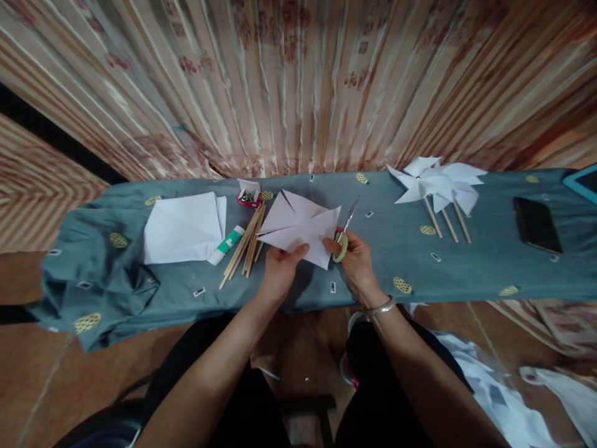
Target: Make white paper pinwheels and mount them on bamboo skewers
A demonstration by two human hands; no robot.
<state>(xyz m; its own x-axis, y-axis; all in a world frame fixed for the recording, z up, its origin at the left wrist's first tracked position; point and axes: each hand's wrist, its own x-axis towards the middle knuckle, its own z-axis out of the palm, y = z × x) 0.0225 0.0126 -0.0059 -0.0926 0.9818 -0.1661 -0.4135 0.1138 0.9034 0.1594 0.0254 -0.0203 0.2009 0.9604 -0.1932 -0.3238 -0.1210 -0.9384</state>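
Observation:
A white paper square (301, 227) with slits cut in from its corners is held over the table in front of me. My left hand (280, 269) pinches its near edge, thumb on top and fingers underneath. In my right hand (357, 260) is a pair of scissors (342, 246) with pale green handles, the blades pointing away and up to the right. Fingertips of that hand also reach the paper's right side. Just left of the paper lie several thin wooden sticks (245, 242) and a green-and-white glue stick (227, 244).
A stack of white paper (181, 229) lies at left, near a small red open box (249, 195) of metal pins. Paper pinwheels (438, 182) on sticks rest at right, beyond them a dark phone (538, 224). A patterned green cloth (373, 274) covers the narrow table; a curtain (298, 87) hangs behind.

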